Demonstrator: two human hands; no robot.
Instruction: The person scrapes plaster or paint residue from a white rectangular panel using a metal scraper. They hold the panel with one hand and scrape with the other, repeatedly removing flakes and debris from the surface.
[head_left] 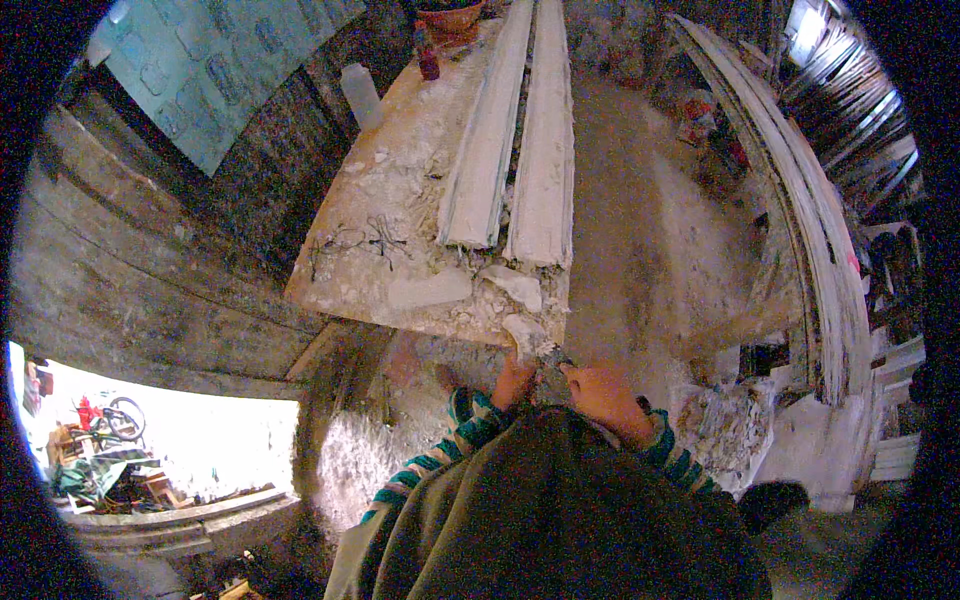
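Note:
My left hand [514,384] is closed on a white plaster chunk [524,332] at the table's near edge. Close beside it, my right hand [604,398] is closed round a small tool [562,362] whose dark end shows by the chunk; its exact kind is hard to make out. Just beyond my hands, another whitish plaster piece [514,288] and a flat pale slab [430,290] lie on the table. Two long white plaster moulding strips [488,160] run side by side away from me along the table [335,215].
Thin dark wire [385,235] lies at the table's left. A whitish plastic bottle [361,95], a red bottle [427,55] and an orange basin [450,18] stand farther back. Long white strips [800,200] curve along the right side. A bright opening [220,440] is at lower left.

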